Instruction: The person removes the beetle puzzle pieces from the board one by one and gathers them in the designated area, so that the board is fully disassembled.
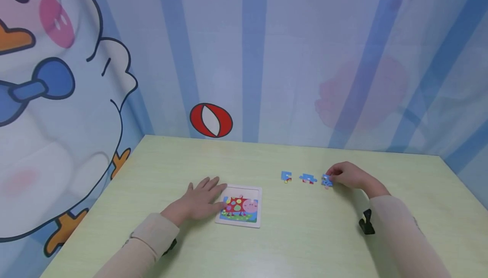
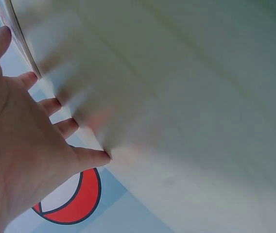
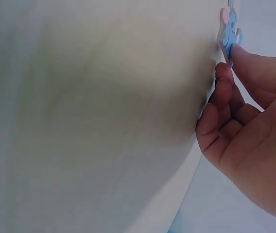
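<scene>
Pinching piece (image 1: pixel 325 180) in right hand (image 1: pixel 348 175), resting splayed left hand (image 1: pixel 200 200) on tray (image 1: pixel 260 210) edge. Probably at pick-up; next, lift over and line up with gap (image 1: pixel 240 191).

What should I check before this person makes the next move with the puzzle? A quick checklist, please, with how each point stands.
1. Piece gripped: ok; the right hand pinches it between thumb and finger.
2. Left hand by the frame: ok; fingers spread at its left side, thumb over the edge.
3. Room in the frame: ok; the strip along its far side looks bare.
4. Two other pieces picture side up: ok; they lie in a row left of the gripped one.
5. Picture complete: not ok; its upper part is missing.
6. Piece lifted clear of the table: cannot tell.
</scene>
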Demonstrator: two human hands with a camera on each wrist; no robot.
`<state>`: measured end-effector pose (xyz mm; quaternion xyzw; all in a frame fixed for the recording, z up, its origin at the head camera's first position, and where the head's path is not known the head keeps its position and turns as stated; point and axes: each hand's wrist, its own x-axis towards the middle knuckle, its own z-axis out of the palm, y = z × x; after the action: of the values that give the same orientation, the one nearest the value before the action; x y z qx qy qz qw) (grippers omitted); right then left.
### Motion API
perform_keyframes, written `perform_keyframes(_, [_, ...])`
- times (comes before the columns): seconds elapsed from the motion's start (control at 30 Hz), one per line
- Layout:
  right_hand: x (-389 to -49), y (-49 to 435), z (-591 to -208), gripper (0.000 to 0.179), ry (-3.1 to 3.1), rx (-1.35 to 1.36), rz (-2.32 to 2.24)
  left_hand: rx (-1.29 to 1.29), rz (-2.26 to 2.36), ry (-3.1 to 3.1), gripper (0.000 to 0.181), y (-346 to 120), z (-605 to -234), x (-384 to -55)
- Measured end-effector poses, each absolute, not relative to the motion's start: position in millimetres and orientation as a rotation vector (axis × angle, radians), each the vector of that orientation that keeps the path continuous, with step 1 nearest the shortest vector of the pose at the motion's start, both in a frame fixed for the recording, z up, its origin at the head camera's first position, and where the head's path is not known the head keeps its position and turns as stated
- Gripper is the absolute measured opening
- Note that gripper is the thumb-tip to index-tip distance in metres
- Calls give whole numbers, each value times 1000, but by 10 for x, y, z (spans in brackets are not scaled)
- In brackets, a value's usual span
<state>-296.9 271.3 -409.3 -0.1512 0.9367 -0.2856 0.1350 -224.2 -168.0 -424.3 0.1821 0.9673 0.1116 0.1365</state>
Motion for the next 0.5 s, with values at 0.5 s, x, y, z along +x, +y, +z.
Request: perform_keyframes(0.5, [-3011, 2712, -4128, 18, 2720, -413, -772, 509, 320, 2781, 82, -1676, -4247, -2246])
